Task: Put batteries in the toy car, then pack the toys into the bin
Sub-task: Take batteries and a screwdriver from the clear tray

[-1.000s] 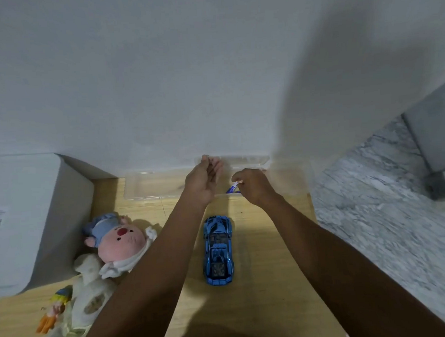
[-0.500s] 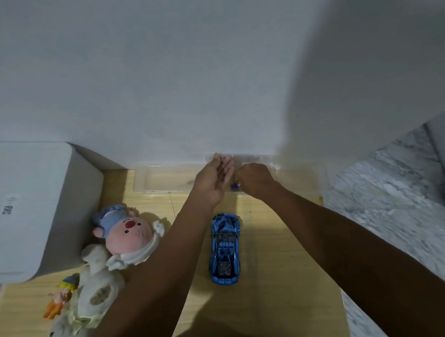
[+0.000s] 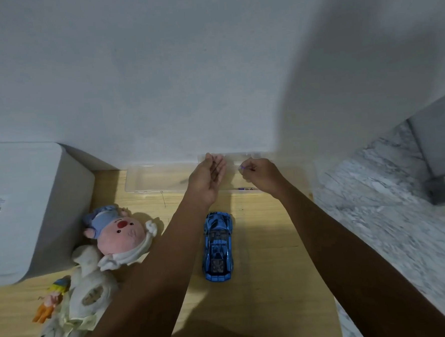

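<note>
Both bare arms reach straight forward over the wooden table toward a clear plastic box standing against the wall. The left hand is held edge-up, its fingers straight and relaxed, gripping nothing, fingertips at the box's far rim. The right hand is curled, finger and thumb pinching a small purplish battery over the box. The blue toy car lies on the table between the forearms, just nearer than the hands.
</note>
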